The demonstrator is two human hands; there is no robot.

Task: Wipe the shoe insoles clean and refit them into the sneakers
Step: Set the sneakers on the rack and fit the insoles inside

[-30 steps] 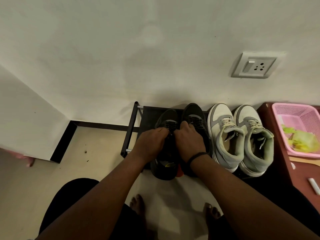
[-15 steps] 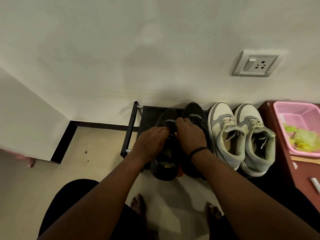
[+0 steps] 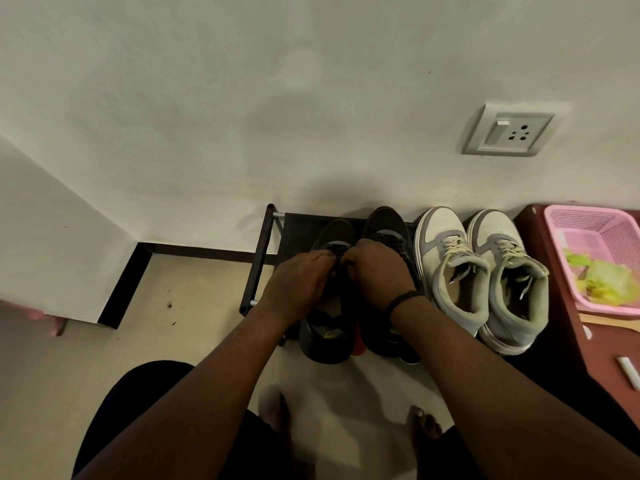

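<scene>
1. Sneakers come first: a dark pair sits on a low black rack against the wall, toes to the wall, and the left dark sneaker lies under both hands.
2. The left hand rests over that shoe's lace area, fingers curled down toward the tongue; they appear to pinch the laces, though the fingertips are hidden in shadow.
3. The right hand, with a black band at the wrist, meets it from the other side, its fingers bent and pressed on the same laces, knuckles nearly touching the left hand's.
4. The right dark sneaker stands just beside it, partly covered by the right wrist.
5. No insole can be made out; the shoe openings are too dark to tell.
6. A grey and white pair stands to the right of the dark pair, laces loose.
7. Further right, a pink basket with something yellow-green inside sits on a reddish-brown surface.
8. A wall socket is mounted above the pale pair.
9. Bare toes show on the floor below the arms.
</scene>
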